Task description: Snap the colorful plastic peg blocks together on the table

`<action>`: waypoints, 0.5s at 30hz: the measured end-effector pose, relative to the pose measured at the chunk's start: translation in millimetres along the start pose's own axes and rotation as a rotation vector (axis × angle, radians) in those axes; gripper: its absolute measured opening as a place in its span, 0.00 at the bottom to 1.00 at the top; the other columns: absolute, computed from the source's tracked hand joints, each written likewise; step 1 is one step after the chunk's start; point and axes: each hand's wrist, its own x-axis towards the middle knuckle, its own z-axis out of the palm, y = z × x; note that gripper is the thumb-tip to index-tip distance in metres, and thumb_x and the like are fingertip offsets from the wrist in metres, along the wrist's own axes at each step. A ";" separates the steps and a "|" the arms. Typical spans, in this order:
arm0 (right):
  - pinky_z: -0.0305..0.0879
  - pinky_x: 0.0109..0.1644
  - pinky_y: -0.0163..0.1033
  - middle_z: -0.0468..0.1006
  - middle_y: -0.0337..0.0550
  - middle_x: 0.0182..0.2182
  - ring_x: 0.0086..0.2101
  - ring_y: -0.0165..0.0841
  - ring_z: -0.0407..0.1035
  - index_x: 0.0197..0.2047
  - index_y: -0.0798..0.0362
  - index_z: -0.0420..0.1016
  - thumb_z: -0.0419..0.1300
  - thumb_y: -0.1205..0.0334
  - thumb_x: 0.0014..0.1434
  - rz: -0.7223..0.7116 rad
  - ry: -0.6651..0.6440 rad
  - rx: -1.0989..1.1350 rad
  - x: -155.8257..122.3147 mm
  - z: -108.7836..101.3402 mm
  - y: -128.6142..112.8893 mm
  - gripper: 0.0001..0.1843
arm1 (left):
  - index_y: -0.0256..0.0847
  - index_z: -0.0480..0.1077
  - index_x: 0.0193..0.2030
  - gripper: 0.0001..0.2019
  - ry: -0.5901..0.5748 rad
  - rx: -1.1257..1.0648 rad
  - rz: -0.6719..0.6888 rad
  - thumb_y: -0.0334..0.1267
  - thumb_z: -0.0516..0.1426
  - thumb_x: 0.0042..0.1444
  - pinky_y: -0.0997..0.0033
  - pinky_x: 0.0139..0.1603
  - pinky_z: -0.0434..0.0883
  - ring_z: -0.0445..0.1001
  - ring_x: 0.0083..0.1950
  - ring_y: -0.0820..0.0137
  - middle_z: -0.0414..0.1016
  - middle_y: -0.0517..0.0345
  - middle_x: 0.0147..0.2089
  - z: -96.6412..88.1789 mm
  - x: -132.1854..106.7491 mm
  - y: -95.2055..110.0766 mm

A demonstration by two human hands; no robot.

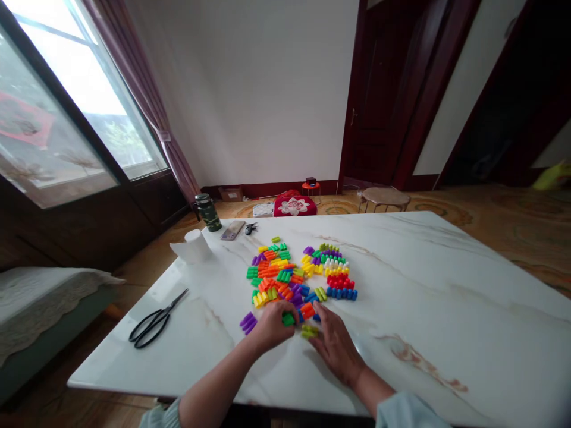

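Observation:
My left hand (275, 326) is closed on a green toy block (288, 319), pinched between thumb and fingers at the near edge of the pile. My right hand (335, 345) is just across from it, thumb and fingers apart. Its index finger reaches the right end of an orange block (307, 310). By its thumb lies a yellow-green block (309, 331), slightly blurred. Ahead of both hands spreads a mixed pile of ribbed plastic blocks (272, 270). On its right, red blocks (341, 281) and blue blocks (342, 293) sit in rows sorted by colour.
Black-handled scissors (151, 324) lie at the left of the white marbled table (423, 309). A paper roll (195, 245), a camouflage flask (208, 212), a phone (232, 230) and keys (251, 228) occupy the far left. Beyond the table stands a round stool (384, 197).

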 end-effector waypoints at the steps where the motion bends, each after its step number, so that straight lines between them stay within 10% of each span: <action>1: 0.66 0.59 0.52 0.67 0.58 0.60 0.58 0.44 0.64 0.72 0.54 0.38 0.52 0.55 0.67 -0.012 0.007 0.006 0.5 -0.9 -0.4 0.38 | 0.41 0.77 0.28 0.14 -0.004 0.020 0.039 0.22 0.54 0.38 0.74 0.39 0.70 0.74 0.35 0.71 0.77 0.61 0.31 3.8 -6.3 2.3; 7: 0.67 0.53 0.52 0.76 0.49 0.44 0.44 0.40 0.71 0.57 0.53 0.64 0.48 0.59 0.69 -0.094 0.097 -0.013 2.0 -5.8 -5.1 0.16 | 0.44 0.79 0.28 0.18 -0.027 0.117 0.124 0.22 0.52 0.37 0.73 0.40 0.70 0.74 0.39 0.68 0.76 0.57 0.34 25.8 -12.6 11.8; 15: 0.66 0.40 0.42 0.73 0.44 0.33 0.34 0.36 0.68 0.41 0.52 0.68 0.47 0.62 0.68 0.007 0.127 0.003 0.9 -10.2 -6.8 0.09 | 0.45 0.79 0.25 0.19 -0.124 0.247 0.094 0.20 0.52 0.34 0.73 0.37 0.68 0.74 0.36 0.68 0.77 0.59 0.33 5.6 -5.5 7.4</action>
